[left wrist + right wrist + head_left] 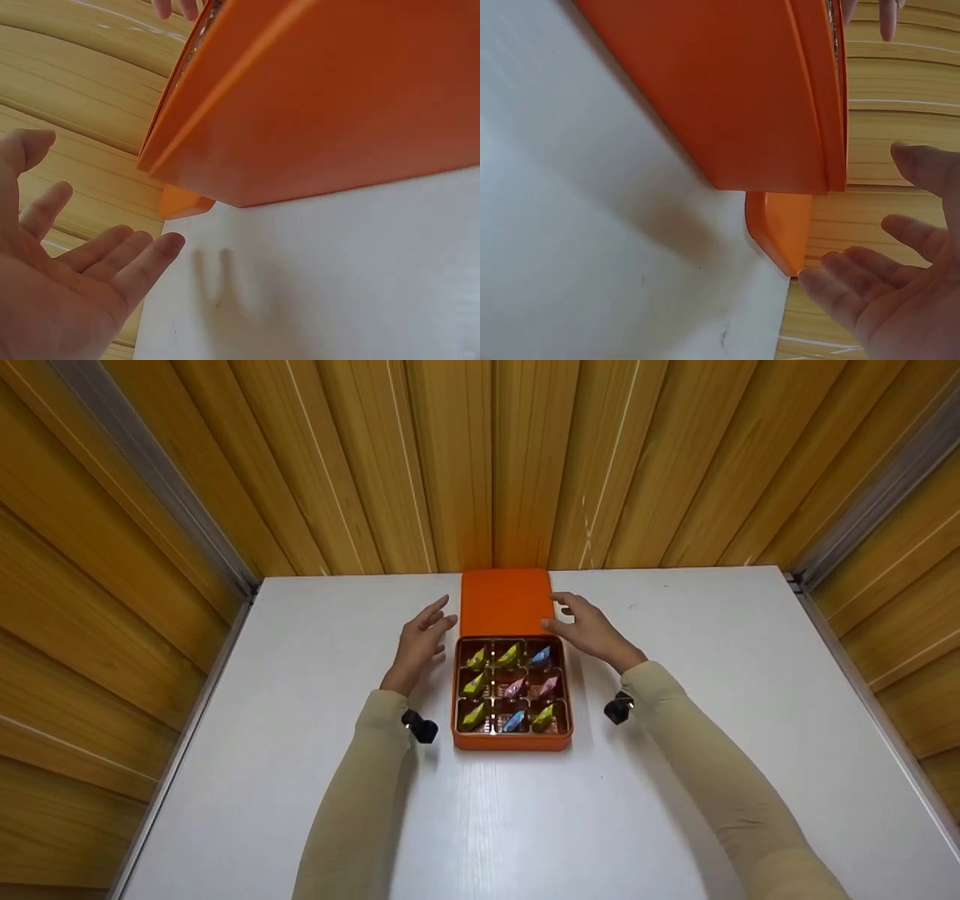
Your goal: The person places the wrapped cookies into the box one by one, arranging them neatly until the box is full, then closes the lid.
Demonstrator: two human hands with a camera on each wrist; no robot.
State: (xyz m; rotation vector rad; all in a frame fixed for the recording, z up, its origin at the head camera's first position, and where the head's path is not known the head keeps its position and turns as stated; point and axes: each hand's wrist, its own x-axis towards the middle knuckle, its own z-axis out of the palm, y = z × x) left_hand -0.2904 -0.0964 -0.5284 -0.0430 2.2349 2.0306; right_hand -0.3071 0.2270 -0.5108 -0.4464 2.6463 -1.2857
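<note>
An orange tin box [512,743] stands uncovered on the white table, and its orange lid [506,601] lies flat just behind it. Inside, a brown tray divided into compartments holds wrapped candies: green ones such as this candy [474,685], blue ones such as this candy [541,656], and pink ones such as this candy [515,688]. Left of the lid, my left hand [421,641] hovers with fingers spread, holding nothing. My right hand [592,631] is at the lid's right side with its fingers extended; whether a fingertip touches the lid I cannot tell.
The white table [300,780] reaches back to a yellow wood-panelled wall [360,465]. Grey metal strips [184,502] run up the corners. A small black camera [420,727] sits at the left wrist and another camera [619,708] at the right.
</note>
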